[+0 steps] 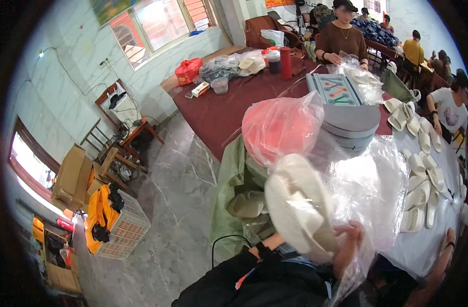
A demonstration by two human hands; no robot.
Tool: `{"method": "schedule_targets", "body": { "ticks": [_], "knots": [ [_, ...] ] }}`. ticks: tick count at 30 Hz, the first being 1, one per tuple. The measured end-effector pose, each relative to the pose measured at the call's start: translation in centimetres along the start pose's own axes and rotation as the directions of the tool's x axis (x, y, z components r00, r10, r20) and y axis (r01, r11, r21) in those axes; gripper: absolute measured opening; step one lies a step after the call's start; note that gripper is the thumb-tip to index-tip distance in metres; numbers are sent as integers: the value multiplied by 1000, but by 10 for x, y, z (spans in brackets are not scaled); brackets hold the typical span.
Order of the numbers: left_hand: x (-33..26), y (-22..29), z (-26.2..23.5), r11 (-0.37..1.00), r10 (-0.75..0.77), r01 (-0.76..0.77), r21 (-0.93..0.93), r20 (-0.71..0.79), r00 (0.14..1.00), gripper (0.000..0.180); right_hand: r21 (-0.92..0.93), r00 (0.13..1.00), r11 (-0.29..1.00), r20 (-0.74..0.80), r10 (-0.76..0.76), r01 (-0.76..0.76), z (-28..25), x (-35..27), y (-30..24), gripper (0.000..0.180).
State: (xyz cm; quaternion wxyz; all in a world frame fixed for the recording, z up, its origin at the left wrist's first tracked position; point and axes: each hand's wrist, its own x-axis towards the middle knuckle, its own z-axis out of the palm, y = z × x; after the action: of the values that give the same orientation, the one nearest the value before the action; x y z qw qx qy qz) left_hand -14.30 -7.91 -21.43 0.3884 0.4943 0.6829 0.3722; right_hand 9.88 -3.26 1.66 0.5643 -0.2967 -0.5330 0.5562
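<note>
Right hand pinches the white slipper inside the clear bag; left hand's grip hidden, can't tell. I'd hold the bag mouth wide.

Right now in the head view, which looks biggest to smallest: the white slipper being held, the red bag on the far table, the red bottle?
1. White slipper, though nearness to the camera inflates it.
2. Red bag.
3. Red bottle.

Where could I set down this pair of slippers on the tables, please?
The dark red tabletop is bare between the small box and the pink bag. The white table is crowded with slippers.
</note>
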Motion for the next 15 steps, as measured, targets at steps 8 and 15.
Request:
{"method": "schedule_targets", "body": {
  "ticks": [8, 15],
  "knots": [
    [-15, 11, 14, 988, -8, 7, 151, 6, 1000, 53, -204, 864, 948, 489, -117, 244, 97, 34, 72, 44],
    [-14, 25, 0, 974, -8, -18, 224, 115, 993, 50, -554, 811, 811, 552, 191, 186, 125, 41, 58, 72]
  ]
}}
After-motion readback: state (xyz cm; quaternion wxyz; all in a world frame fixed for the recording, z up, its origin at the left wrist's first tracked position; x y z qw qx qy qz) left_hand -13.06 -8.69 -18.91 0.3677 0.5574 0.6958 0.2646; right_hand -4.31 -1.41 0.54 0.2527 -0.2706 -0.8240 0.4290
